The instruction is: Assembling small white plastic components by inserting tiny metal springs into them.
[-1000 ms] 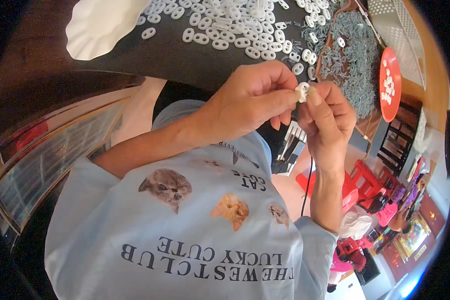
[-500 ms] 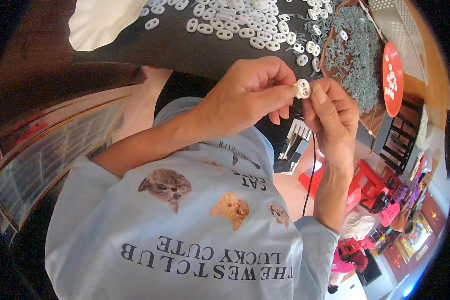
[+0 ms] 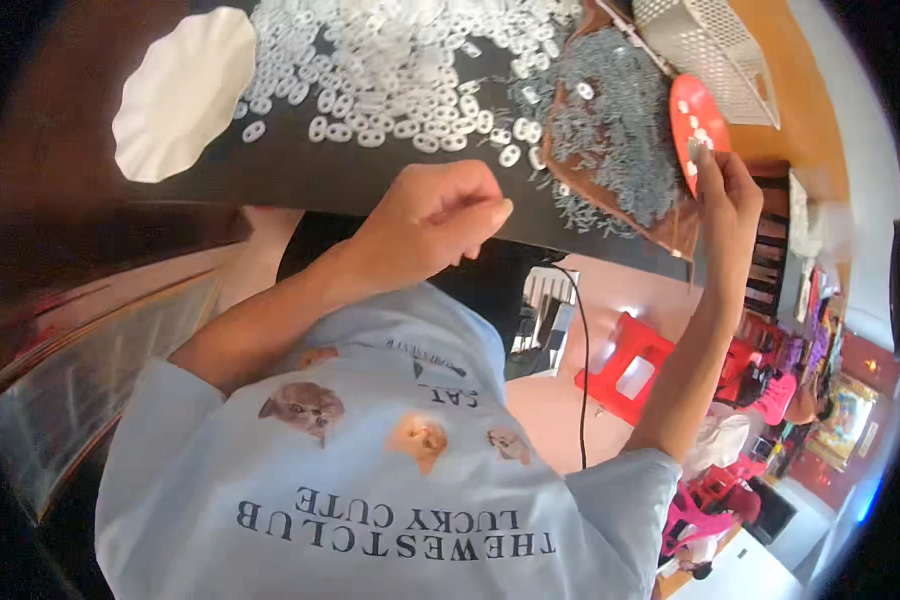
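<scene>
Over the red plate (image 3: 682, 125) at the right, my right hand (image 3: 730, 205) pinches a small pale piece at its fingertips. It looks like a white two-hole cord lock, though it is partly blurred. A few white pieces lie on the plate. My left hand (image 3: 440, 215) is held curled in front of the table's near edge, thumb against the fingers, with nothing visible in it. Beyond it spreads a large heap of white oval two-hole cord lock parts (image 3: 370, 100). To their right, a pile of small grey-blue pieces (image 3: 620, 120) lies on a brown sheet or tray (image 3: 675, 235).
A white dish with a wavy rim (image 3: 185, 95) stands on the dark table (image 3: 300, 170) at the left. Behind the red plate is a white perforated basket (image 3: 710, 50). Below the table, a black cable (image 3: 584, 380) hangs near a red stool (image 3: 620, 350). People sit farther off at the right.
My hands have parted. The right one moved from the white cord lock held between both hands to over the red plate. My left hand drew slightly left and curled; the view shifted.
</scene>
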Demonstrator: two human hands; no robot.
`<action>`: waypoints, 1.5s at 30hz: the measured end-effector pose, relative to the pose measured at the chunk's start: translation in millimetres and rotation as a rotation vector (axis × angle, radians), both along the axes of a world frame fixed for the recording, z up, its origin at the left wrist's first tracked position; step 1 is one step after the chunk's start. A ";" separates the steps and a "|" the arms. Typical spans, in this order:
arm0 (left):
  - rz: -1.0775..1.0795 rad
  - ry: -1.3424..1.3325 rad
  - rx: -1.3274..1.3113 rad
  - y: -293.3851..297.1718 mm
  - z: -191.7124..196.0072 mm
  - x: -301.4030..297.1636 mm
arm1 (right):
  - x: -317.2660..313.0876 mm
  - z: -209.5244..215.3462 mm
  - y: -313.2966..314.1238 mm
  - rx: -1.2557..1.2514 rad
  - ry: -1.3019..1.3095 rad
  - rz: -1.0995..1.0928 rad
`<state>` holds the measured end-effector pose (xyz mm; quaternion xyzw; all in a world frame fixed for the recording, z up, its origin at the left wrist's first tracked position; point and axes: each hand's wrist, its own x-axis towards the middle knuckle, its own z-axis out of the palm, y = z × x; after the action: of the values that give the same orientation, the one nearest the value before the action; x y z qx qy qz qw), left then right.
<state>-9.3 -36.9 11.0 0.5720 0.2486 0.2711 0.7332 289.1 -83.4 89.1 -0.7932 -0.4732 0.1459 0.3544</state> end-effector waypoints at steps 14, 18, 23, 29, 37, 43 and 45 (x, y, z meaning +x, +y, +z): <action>-0.036 0.126 0.500 10.9 -13.7 15.4 | 91.5 -17.7 31.4 -0.066 -0.119 0.023; -0.042 0.140 0.491 13.1 -11.4 16.3 | 17.7 -13.7 50.2 0.023 -0.361 0.418; -0.018 0.155 0.464 12.4 -9.8 17.8 | -46.4 -36.0 85.9 0.016 -0.568 0.624; -0.023 0.147 0.419 12.3 -8.4 16.7 | -73.9 -49.7 108.6 0.004 -0.667 0.684; -0.021 0.100 0.423 14.5 -12.8 15.2 | -110.9 -54.0 124.5 0.113 -0.617 0.722; 0.003 0.048 0.455 14.4 -14.6 14.4 | -116.5 -70.8 144.8 0.103 -0.831 0.760; 0.026 0.026 0.479 13.6 -17.9 16.6 | -116.2 -69.3 138.3 0.128 -0.710 0.699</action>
<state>7.3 -23.3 -6.8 0.7298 0.1941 0.3243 0.5697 172.9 54.9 19.8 -0.5644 -0.8102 -0.0525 0.1494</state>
